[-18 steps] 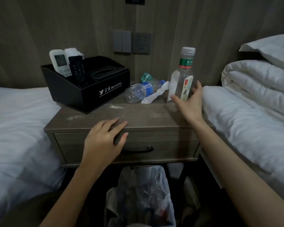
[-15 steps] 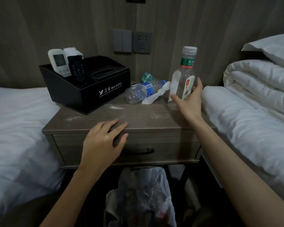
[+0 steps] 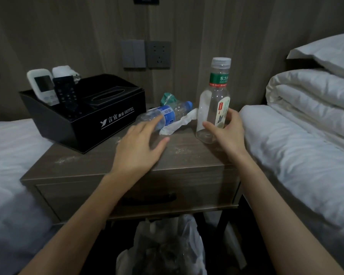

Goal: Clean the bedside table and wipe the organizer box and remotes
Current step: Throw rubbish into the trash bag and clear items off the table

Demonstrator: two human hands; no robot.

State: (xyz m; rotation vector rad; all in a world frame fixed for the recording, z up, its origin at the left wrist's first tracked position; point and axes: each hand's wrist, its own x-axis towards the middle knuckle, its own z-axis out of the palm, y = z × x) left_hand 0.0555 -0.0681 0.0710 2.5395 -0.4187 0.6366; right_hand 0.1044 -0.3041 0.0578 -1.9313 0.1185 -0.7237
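Well, the black organizer box (image 3: 83, 124) at the left back of the bench (image 3: 187, 155) carries white print ending in "HOTEL". It holds a white remote (image 3: 41, 86) and a black remote (image 3: 67, 96), both leaning; something white behind them I cannot identify. My right hand (image 3: 228, 132) grips the empty upright bottle (image 3: 214, 100), whose green label shows Chinese characters. My left hand (image 3: 139, 143) is spread and holds nothing, fingertips at the lying blue-label bottle (image 3: 167, 116); whether they touch it is unclear.

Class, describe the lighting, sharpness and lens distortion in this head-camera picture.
Head view: dim, flat light; the white bedding is brightest, the plastic bag under the table sinks into shadow; wall panels bow at the edges; left hand looks slightly soft, upright bottle label legible.
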